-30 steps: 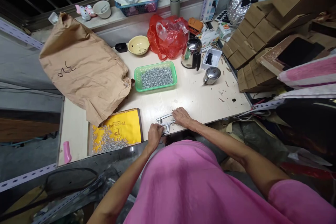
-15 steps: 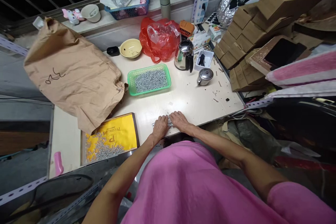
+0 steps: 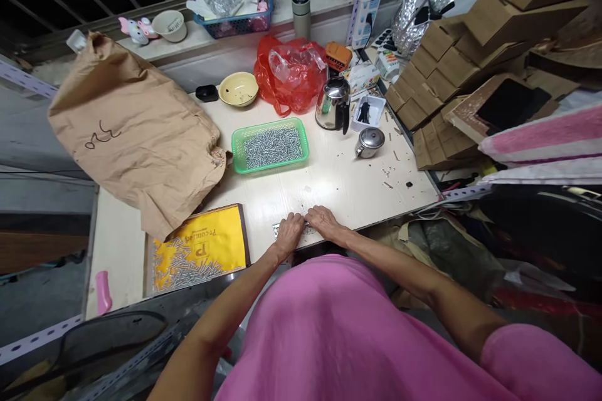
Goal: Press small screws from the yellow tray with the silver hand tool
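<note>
My left hand (image 3: 290,232) rests at the table's front edge with its fingers bent and pressed together. Under and beside it lies a flat, narrow plate (image 3: 276,230) with dark marks or holes, its left end showing. My right hand (image 3: 323,222) is close by on the right, fingers closed and fingertips down on the same strip. What the fingertips pinch, if anything, is hidden or too small to make out. Beyond the hands stands a green plastic basket (image 3: 236,160) filled with small metal pins (image 3: 273,147). More metal pins (image 3: 192,270) lie on a yellow tray (image 3: 226,238) to the left.
A large brown paper bag (image 3: 141,138) leans on the table's left side. At the back are a yellow bowl (image 3: 238,89), a red plastic bag (image 3: 291,75) and a steel kettle (image 3: 333,103). A small lidded pot (image 3: 370,141) and stacked cardboard boxes (image 3: 442,69) stand right.
The view has shifted slightly, so the tabletop appears a little lower. Both hands stay at the plate with fingers bent; a bit more of its left end shows.
</note>
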### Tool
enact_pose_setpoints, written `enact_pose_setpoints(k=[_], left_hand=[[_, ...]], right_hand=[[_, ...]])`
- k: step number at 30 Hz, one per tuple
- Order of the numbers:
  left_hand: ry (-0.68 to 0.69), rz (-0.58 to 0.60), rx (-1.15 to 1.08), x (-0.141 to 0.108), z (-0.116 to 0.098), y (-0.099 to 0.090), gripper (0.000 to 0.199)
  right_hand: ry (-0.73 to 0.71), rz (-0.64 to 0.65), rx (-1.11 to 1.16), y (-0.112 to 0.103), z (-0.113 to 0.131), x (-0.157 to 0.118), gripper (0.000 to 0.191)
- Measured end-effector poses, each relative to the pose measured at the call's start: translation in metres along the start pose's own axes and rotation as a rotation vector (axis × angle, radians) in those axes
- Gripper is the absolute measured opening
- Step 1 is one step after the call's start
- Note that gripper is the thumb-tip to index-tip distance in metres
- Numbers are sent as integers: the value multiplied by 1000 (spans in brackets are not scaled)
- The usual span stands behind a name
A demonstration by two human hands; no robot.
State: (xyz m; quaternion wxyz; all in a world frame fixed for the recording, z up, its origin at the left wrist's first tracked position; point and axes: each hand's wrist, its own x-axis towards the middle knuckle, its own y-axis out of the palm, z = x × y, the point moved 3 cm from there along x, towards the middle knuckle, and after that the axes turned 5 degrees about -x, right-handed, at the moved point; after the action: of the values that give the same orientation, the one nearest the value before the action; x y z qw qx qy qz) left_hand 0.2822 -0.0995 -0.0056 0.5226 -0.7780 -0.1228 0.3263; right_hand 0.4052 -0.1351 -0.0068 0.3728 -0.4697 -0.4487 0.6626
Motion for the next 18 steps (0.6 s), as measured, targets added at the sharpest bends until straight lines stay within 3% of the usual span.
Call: enact_pose_setpoints(k=[2,4,6,9,12,18], left_hand=[[-6,-62,-17,-5,0,-1,26],[1,-156,-33,-12,-1,-1,34],[26,-221,-37,-20,-5,1,33],[106,-162,-33,-31,-14,8,24],[143,-76,-42,-37,-22,15,24],[133,-140,-108,-42,-27,27,26]], right_hand=[[11,-28,2,-4,-3,-1,16],[-1,-56,20,-8,-7,-3,33],[-3,-56,41,-9,-11,-3,36],[52,-29,32,-6,-16,2,19],[53,-21,-16,-2,-21,14,16],[-6,-76,-105,-10,-38,38,19]])
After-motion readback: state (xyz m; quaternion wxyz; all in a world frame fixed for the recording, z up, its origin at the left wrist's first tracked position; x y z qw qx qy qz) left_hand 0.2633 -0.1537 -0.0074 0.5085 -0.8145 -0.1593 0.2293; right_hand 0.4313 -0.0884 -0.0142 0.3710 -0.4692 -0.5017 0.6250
